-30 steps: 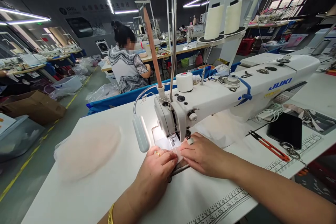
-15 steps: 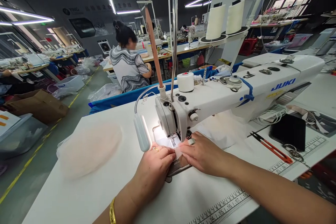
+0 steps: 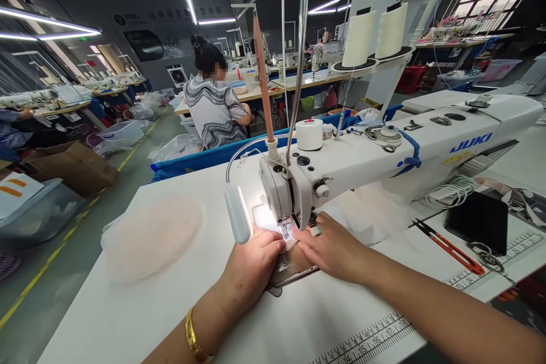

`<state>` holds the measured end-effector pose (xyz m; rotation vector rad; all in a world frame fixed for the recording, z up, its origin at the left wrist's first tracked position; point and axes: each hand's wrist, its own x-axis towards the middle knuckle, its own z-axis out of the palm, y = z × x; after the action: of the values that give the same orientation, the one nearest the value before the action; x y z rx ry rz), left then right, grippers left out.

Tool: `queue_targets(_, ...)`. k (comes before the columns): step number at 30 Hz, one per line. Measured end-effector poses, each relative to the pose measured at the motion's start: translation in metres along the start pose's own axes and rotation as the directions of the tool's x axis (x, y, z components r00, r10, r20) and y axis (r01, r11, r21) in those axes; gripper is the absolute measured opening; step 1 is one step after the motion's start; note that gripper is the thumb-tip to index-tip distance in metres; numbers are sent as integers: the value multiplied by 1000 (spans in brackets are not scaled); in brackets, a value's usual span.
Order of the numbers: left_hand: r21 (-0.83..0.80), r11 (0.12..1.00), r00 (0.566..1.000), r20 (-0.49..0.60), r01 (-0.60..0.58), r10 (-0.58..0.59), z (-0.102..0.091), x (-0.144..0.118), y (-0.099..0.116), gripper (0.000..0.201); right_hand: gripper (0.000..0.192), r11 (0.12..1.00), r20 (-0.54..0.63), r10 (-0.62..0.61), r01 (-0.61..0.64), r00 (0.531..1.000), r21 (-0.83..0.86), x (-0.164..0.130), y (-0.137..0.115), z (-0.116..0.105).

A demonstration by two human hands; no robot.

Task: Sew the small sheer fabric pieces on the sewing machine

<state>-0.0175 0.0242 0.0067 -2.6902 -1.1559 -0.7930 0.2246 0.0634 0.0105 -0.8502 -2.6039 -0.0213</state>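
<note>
Both my hands are at the presser foot of a white JUKI sewing machine. A small piece of sheer, whitish fabric lies under the foot, its near edge between my fingertips. My left hand is closed, thumb and fingers pinched on the fabric left of the foot. On the right side, my right hand has its fingers pressed together on the fabric, partly hidden by the machine head. Shiny metal plate shows between the hands. More pale sheer fabric lies behind my right hand, under the machine arm.
A pale sheer fabric pile lies on the table's left. A lit lamp hangs beside the needle. To the right lie red thread snips, a black phone and a cable coil. A person sits ahead.
The view has shifted slightly, so the scene sits further right. My fingertips are a little closer to the presser foot, and more of the metal plate shows between my hands.
</note>
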Motion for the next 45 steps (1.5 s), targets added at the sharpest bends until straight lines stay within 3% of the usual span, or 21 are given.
queue_targets(8, -30, 999, 999, 6, 40, -39, -2, 2, 1, 30, 29, 999, -1, 5, -5, 1000, 45, 4, -3, -5)
queue_targets(11, -3, 989, 987, 73, 146, -145, -5, 3, 3, 10, 29, 1000, -16, 7, -6, 1000, 31, 4, -2, -5)
queue_targets(14, 109, 963, 960, 108, 245, -257, -11, 3, 9, 23, 27, 999, -80, -24, 26, 997, 28, 2, 3, -3)
queue_targets(16, 179, 951, 952, 131, 251, -276, -16, 3, 15, 23, 26, 996, -121, -56, 64, 991, 57, -1, 5, -3)
queue_targets(19, 131, 973, 963, 169, 191, -212, -26, 3, 24, 36, 28, 981, -167, -117, 141, 979, 134, -5, 4, -5)
queue_targets(21, 8, 988, 973, 171, 155, -154, -30, 3, 29, 31, 34, 959, -143, -166, 194, 976, 205, -6, -2, -7)
queue_targets(23, -130, 980, 975, 183, 154, -128, -33, 1, 30, 21, 38, 945, -53, -191, 198, 980, 259, -6, -7, -10)
queue_targets(26, -232, 951, 962, 227, 202, -149, -31, -1, 28, 15, 31, 973, 95, -135, 114, 986, 199, -4, -6, -13)
queue_targets(30, -217, 952, 961, 220, 218, -170, -26, -4, 24, 25, 18, 997, 103, -48, 42, 994, 58, -5, 5, -11)
queue_targets(34, -209, 966, 983, 131, 154, -129, -22, -2, 25, 29, 20, 992, 35, -97, 94, 995, 84, -8, 6, -12)
queue_targets(37, -212, 973, 994, 79, 94, -79, -19, 0, 29, 26, 19, 979, 58, -170, 162, 984, 124, -8, -1, -15)
queue_targets(45, -141, 985, 992, 89, 101, -89, -14, -5, 37, 21, 15, 976, 124, -185, 168, 975, 137, -10, -2, -13)
